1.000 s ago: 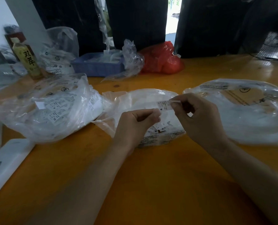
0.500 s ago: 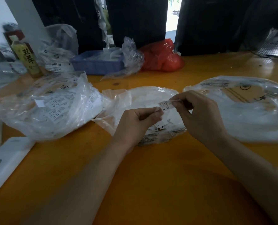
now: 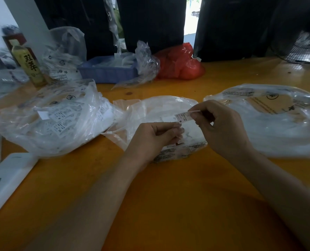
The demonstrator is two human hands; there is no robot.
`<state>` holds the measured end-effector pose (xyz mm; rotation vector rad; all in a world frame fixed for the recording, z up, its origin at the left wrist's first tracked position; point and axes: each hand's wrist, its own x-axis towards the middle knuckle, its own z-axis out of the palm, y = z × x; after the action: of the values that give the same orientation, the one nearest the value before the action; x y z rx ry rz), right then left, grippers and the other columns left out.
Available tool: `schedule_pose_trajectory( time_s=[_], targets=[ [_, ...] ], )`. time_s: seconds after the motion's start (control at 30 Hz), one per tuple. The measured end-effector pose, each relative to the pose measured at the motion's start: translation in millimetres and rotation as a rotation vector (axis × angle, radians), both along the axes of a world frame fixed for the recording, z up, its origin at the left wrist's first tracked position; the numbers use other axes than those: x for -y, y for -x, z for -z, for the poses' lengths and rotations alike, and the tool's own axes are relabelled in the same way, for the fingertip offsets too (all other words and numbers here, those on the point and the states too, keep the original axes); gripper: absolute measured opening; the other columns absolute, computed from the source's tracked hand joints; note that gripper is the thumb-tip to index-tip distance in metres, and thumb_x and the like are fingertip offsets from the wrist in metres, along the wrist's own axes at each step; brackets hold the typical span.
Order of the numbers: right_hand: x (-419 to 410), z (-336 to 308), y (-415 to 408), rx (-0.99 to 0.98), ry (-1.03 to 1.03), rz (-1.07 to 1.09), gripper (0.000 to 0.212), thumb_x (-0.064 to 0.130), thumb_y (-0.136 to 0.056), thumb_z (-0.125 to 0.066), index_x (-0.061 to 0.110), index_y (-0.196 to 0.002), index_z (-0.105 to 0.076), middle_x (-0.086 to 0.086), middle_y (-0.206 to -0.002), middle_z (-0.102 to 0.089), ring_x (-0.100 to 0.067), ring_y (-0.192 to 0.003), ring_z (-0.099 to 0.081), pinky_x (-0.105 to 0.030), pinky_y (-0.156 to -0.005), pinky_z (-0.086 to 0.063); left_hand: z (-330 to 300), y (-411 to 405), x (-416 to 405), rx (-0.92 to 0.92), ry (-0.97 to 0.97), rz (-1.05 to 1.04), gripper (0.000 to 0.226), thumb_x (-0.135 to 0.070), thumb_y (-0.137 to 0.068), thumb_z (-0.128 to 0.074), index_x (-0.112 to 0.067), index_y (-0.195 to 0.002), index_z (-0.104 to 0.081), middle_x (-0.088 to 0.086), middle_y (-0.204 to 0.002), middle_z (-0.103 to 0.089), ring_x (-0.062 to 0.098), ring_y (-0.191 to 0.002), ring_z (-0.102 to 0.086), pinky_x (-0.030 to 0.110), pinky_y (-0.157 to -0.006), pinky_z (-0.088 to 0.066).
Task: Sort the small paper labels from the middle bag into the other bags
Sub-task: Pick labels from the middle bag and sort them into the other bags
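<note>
Three clear plastic bags lie on the orange table. The middle bag (image 3: 156, 109) holds white paper labels. The left bag (image 3: 56, 120) is full of printed labels. The right bag (image 3: 277, 124) lies flatter, with white contents. My right hand (image 3: 221, 125) pinches a small white printed label (image 3: 184, 116) above the middle bag. My left hand (image 3: 154, 138) is curled, its fingertips at the label's lower left end; whether they grip it is unclear.
A white flat case (image 3: 9, 178) lies at the left edge. Behind stand a yellow drink bottle (image 3: 28, 64), a blue tray (image 3: 109, 69), crumpled clear bags (image 3: 147, 60) and a red bag (image 3: 181, 64). A fan (image 3: 303, 49) sits far right.
Both hands stay almost still over the middle bag. The label held by my right hand has tilted slightly, and my left fingertips stay at its lower end.
</note>
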<state>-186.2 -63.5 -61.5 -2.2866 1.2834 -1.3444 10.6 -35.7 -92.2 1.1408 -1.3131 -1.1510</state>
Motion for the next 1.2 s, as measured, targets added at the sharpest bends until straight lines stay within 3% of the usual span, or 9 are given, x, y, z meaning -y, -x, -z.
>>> schedule_pose_trajectory(
  time_s=[0.13, 0.33, 0.5, 0.63, 0.83, 0.93, 1.07, 1.2],
  targets=[
    [2.2, 1.4, 1.6, -0.049, -0.030, -0.012, 0.011, 0.016, -0.098, -0.066, 0.017, -0.106, -0.074, 0.005, -0.093, -0.069, -0.010, -0.083, -0.061, -0.022, -0.072, -0.051, 0.1, -0.8, 1.2, -0.010, -0.013, -0.013, 0.027, -0.025, -0.089, -0.082, -0.009, -0.111, -0.082, 0.007, -0.098, -0.083, 0.021, -0.097, -0.080, 0.031, -0.094, -0.062],
    [3.7, 0.9, 2.8, -0.113, -0.056, -0.022, 0.015, 0.012, -0.098, -0.064, 0.018, -0.107, -0.076, 0.012, -0.093, -0.065, 0.010, -0.083, -0.056, -0.004, -0.070, -0.040, -2.7, -1.0, -0.8, -0.039, 0.012, -0.059, 0.016, -0.017, -0.098, -0.073, -0.023, -0.111, -0.078, 0.006, -0.096, -0.083, 0.020, -0.093, -0.080, 0.025, -0.081, -0.063],
    [3.1, -0.4, 1.9, -0.133, -0.096, -0.030, 0.020, 0.011, -0.099, -0.062, 0.018, -0.112, -0.075, 0.016, -0.091, -0.061, 0.009, -0.079, -0.054, -0.004, -0.067, -0.039, -3.3, 0.0, -2.4, -0.055, -0.001, -0.110, 0.008, -0.018, -0.097, -0.075, -0.019, -0.104, -0.076, 0.005, -0.094, -0.083, 0.022, -0.088, -0.081, 0.027, -0.073, -0.064],
    [2.0, 0.1, 1.6, -0.059, -0.108, -0.002, 0.016, 0.018, -0.101, -0.062, 0.021, -0.111, -0.074, 0.027, -0.083, -0.057, 0.012, -0.076, -0.056, -0.004, -0.063, -0.041, -2.2, -0.5, -1.3, -0.077, -0.023, -0.105, 0.011, -0.017, -0.094, -0.078, -0.020, -0.104, -0.077, 0.005, -0.099, -0.083, 0.024, -0.090, -0.081, 0.033, -0.082, -0.066],
    [3.9, 1.1, 2.7, -0.078, -0.136, 0.010, 0.014, 0.017, -0.099, -0.063, 0.023, -0.106, -0.073, 0.026, -0.085, -0.060, 0.006, -0.078, -0.059, -0.004, -0.063, -0.041, -4.7, 0.3, -1.3, -0.236, -0.031, -0.098, 0.038, -0.032, -0.072, -0.082, -0.013, -0.105, -0.077, 0.010, -0.098, -0.083, 0.024, -0.094, -0.081, 0.024, -0.081, -0.063],
    [3.8, 2.5, 2.2, -0.079, -0.164, -0.003, 0.014, 0.016, -0.098, -0.064, 0.023, -0.106, -0.072, 0.023, -0.087, -0.061, 0.002, -0.078, -0.061, -0.007, -0.065, -0.043, -4.4, 0.4, -1.0, -0.242, -0.030, -0.103, 0.031, -0.028, -0.076, -0.081, -0.012, -0.103, -0.077, 0.010, -0.097, -0.083, 0.025, -0.093, -0.081, 0.025, -0.082, -0.064],
    [4.3, 3.7, 2.7, -0.063, -0.188, -0.023, 0.013, 0.015, -0.097, -0.064, 0.023, -0.103, -0.073, 0.022, -0.079, -0.061, 0.011, -0.071, -0.058, -0.004, -0.058, -0.041, -1.6, 0.4, -0.4, -0.188, -0.046, -0.114, 0.010, -0.013, -0.095, -0.076, -0.013, -0.104, -0.078, 0.011, -0.095, -0.083, 0.024, -0.090, -0.081, 0.023, -0.077, -0.063],
    [5.6, 3.8, 3.2, -0.040, -0.208, -0.028, 0.014, 0.015, -0.097, -0.064, 0.024, -0.103, -0.073, 0.020, -0.078, -0.062, 0.009, -0.069, -0.058, -0.006, -0.056, -0.041, -2.5, 1.1, -1.3, -0.154, -0.060, -0.076, 0.017, -0.021, -0.090, -0.080, -0.014, -0.105, -0.078, 0.011, -0.095, -0.082, 0.026, -0.091, -0.081, 0.027, -0.079, -0.064]
  ],
)
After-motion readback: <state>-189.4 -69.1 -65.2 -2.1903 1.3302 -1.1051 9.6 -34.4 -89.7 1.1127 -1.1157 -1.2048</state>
